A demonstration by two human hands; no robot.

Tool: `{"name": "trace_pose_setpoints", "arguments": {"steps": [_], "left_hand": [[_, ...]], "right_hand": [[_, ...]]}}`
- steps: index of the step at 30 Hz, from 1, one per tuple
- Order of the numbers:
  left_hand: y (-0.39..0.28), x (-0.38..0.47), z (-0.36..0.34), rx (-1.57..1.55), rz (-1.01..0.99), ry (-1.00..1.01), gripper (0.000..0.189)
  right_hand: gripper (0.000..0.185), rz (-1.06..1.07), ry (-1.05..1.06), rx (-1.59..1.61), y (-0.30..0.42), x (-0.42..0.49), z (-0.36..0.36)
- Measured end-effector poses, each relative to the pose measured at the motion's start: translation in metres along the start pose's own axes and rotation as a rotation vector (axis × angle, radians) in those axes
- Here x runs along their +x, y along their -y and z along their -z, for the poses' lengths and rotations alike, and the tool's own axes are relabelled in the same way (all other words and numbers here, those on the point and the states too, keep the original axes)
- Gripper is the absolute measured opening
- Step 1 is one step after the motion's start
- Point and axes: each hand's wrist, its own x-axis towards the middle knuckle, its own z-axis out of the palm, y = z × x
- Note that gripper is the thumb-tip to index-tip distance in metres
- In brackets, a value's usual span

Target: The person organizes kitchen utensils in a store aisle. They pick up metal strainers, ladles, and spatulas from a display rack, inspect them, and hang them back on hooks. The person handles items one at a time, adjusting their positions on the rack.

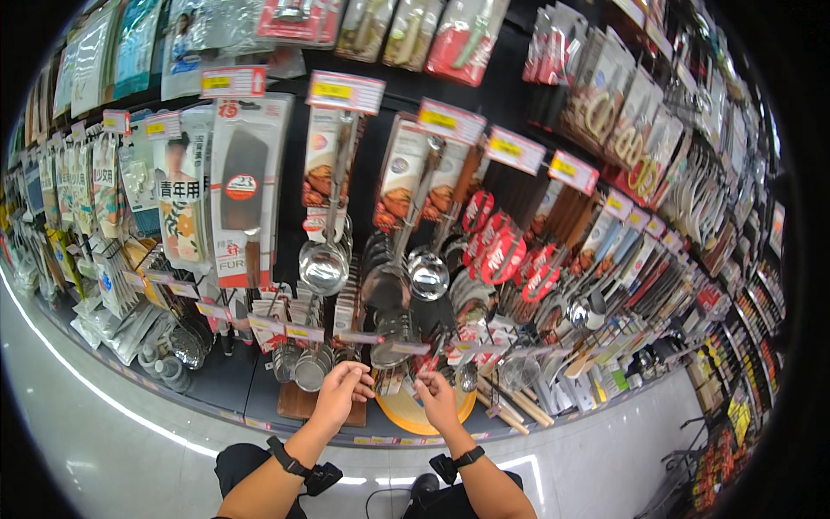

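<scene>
My left hand (pixel 342 389) is raised before the lower shelf, its fingers loosely curled and nothing seen in them. A short way to its right, my right hand (pixel 436 397) has thumb and fingertips near each other; whether something small is between them I cannot tell. The two hands are apart. Beyond them hang round metal strainers (pixel 314 368). A round wooden board with a yellow rim (pixel 405 418) lies behind my right hand. Higher up hang a steel ladle (pixel 324 267), a second ladle (pixel 428 276), a dark turner (pixel 386 285) and a packaged cleaver (pixel 244 185).
Price tags stick out on hooks (pixel 347 92) at several heights. A brown wooden board (pixel 295 399) lies on the bottom shelf, with rolling pins (pixel 512 405) to the right. Packaged scissors (pixel 600 107) hang at upper right. A wire rack (pixel 700 447) stands at lower right on the tiled floor.
</scene>
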Motion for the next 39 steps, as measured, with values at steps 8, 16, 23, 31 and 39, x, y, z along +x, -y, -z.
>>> {"name": "trace_pose_setpoints", "arguments": {"steps": [8, 16, 23, 31, 39], "left_hand": [[0.001, 0.026, 0.034, -0.011, -0.049, -0.025, 0.02], [0.009, 0.05, 0.059, -0.017, 0.016, -0.047, 0.021], [0.017, 0.058, 0.05, -0.078, 0.031, 0.006, 0.017], [0.022, 0.047, 0.043, 0.043, -0.033, 0.053, 0.019], [0.006, 0.033, 0.044, 0.107, -0.096, 0.01, 0.018]], "right_hand": [[0.022, 0.179, 0.099, -0.008, 0.076, 0.048, -0.057], [0.028, 0.499, -0.127, -0.082, 0.18, 0.127, -0.096], [0.046, 0.481, -0.311, -0.167, 0.203, 0.16, -0.101], [0.061, 0.414, -0.176, -0.2, 0.227, 0.209, -0.099], [0.069, 0.329, 0.024, 0.042, 0.217, 0.235, -0.104]]}}
